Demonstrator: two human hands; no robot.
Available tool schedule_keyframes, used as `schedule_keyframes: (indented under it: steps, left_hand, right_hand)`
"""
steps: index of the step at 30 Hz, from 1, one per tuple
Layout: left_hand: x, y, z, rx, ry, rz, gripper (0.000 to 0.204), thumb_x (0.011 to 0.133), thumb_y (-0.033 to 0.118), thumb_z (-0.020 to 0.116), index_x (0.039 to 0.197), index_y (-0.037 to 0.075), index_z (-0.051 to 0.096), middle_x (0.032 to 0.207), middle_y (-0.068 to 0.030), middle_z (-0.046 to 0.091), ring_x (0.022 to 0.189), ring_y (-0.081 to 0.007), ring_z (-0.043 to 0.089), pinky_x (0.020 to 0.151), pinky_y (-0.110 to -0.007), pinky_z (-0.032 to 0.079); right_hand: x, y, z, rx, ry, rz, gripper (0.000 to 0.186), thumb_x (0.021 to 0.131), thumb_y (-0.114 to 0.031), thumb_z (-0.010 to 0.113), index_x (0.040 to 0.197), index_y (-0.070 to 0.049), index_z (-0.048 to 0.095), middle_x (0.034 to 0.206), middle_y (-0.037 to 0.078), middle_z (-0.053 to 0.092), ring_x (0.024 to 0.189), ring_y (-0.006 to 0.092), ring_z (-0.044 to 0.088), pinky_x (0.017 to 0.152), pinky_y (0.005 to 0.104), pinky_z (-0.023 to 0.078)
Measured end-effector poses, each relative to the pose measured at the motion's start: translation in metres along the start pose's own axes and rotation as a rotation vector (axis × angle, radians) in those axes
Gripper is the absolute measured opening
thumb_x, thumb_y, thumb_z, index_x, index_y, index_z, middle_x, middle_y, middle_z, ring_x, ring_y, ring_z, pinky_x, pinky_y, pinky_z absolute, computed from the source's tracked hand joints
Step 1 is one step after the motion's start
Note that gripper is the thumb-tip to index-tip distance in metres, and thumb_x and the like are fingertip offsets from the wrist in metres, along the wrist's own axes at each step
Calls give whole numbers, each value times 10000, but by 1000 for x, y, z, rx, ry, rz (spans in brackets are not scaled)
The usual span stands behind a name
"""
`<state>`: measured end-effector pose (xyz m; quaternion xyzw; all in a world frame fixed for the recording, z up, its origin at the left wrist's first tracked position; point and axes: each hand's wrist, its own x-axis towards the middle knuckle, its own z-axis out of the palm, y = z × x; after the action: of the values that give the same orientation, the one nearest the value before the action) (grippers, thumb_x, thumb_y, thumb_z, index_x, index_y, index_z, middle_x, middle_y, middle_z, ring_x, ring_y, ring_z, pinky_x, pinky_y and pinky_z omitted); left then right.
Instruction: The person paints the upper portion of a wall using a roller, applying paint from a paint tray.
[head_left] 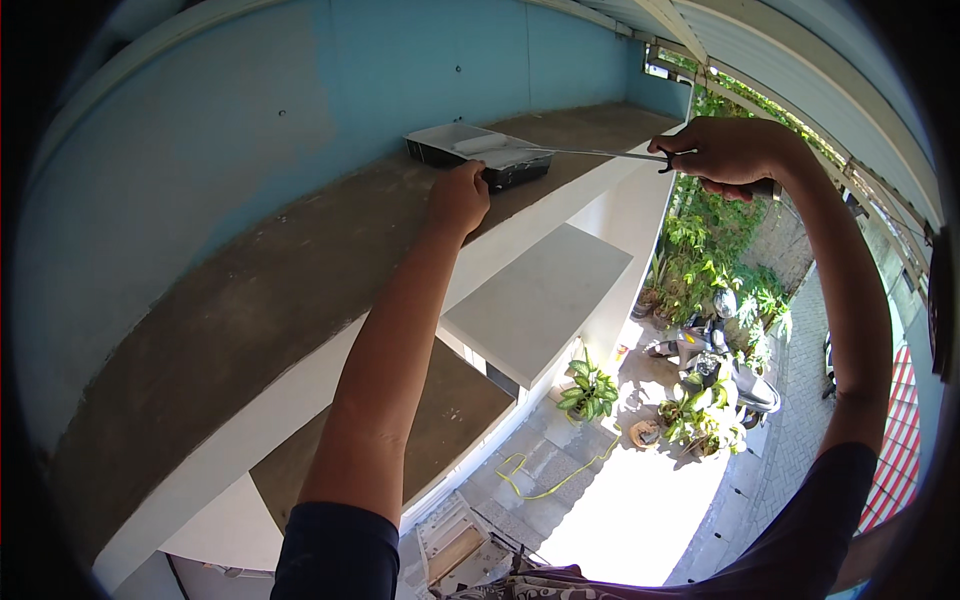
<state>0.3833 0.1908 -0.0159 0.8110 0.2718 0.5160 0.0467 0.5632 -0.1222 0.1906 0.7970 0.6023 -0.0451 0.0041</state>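
On a brown ledge along the blue wall sits a black paint tray (522, 172) with white paint inside. My left hand (460, 200) is closed on the tray's near edge, thumb at the rim. Out to the right, over the ledge's outer edge, my right hand (735, 152) grips a paint roller by its dark handle. The roller's thin metal rod (600, 153) reaches left into the tray. Its far end blends with the white paint, so the roller head is hard to make out.
The brown ledge (250, 270) curves along the partly grey, partly blue wall (400, 70). Below it juts a grey slab (540, 295). Far down lie a paved yard with a potted plant (588, 390), a motorcycle (710, 365) and a yellow hose (555, 488). A corrugated roof (770, 50) hangs overhead.
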Motion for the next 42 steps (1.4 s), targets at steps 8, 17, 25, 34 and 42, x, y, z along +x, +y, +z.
schedule_keyframes:
  steps: [8,17,25,34,42]
  left_hand:
    - [-1,-1,-5,4,-7,-7,284,898,139,620,1151,64,726,1039,-201,731,975,-381,699,879,-468,558]
    - [-1,2,-3,17,-12,-9,290,900,135,618,1163,70,724,1038,-204,728,972,-386,696,868,-477,555]
    - [1,-4,2,-4,-20,5,305,893,141,629,1176,76,725,1043,-193,732,976,-378,698,877,-470,555]
    - [-3,-4,-6,23,-28,-11,325,899,146,626,1199,58,715,1053,-204,729,985,-380,697,883,-463,556]
    - [-3,-7,-3,-9,-36,27,345,896,134,619,1221,66,710,1044,-201,729,968,-377,699,870,-466,558]
  right_hand:
    - [-7,0,3,-13,7,-6,479,1057,-199,450,1535,-193,444,580,36,555,424,124,553,417,311,493]
    - [-34,1,-6,-37,15,48,478,1059,-199,481,1535,-204,448,582,29,558,419,108,546,406,297,490]
    - [12,11,11,48,11,-62,449,1059,-214,467,1506,-169,478,611,45,568,451,126,568,415,308,484]
    - [-47,7,0,12,23,82,464,1059,-198,467,1523,-193,463,569,29,544,428,119,549,415,298,491]
    - [25,3,30,57,30,2,462,1091,-246,465,1550,-264,420,597,17,559,425,114,547,418,303,479]
